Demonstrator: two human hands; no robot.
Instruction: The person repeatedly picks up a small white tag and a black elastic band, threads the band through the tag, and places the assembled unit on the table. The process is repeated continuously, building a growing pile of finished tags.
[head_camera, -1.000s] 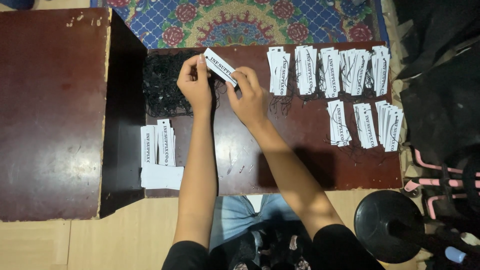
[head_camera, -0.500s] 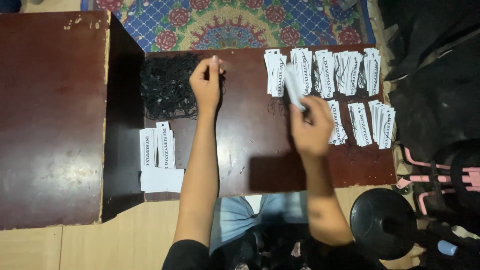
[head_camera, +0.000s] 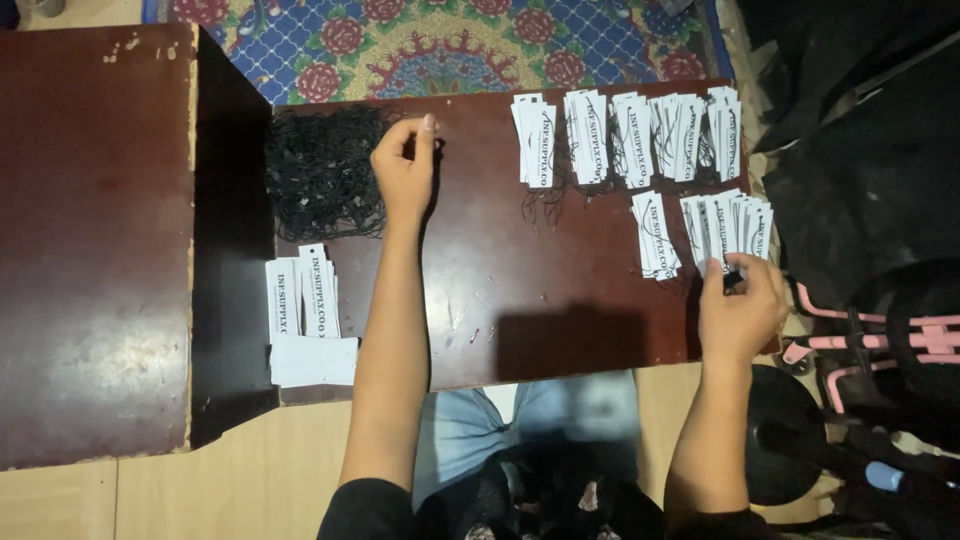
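Observation:
My left hand (head_camera: 405, 172) rests on the dark wooden table (head_camera: 520, 300), thumb and forefinger pinched together at the right edge of a tangled pile of black strings (head_camera: 322, 170), seemingly on a thin strand. My right hand (head_camera: 742, 308) is at the table's right end, with its fingertips gripping the near edge of a white printed tag on the lower right stack of strung tags (head_camera: 728, 222). A smaller stack of strung tags (head_camera: 655, 232) lies just left of it.
Several stacks of strung tags (head_camera: 630, 135) line the table's far edge. Plain tags without strings (head_camera: 305, 315) lie at the near left. A taller dark cabinet (head_camera: 95, 240) stands on the left. A patterned rug (head_camera: 450, 50) lies beyond, and pink-and-black gear (head_camera: 880, 340) is on the right.
Both hands held one tag at the table's middle. The right hand then carried it right and down to the lower right stack. The left hand moved to the string pile.

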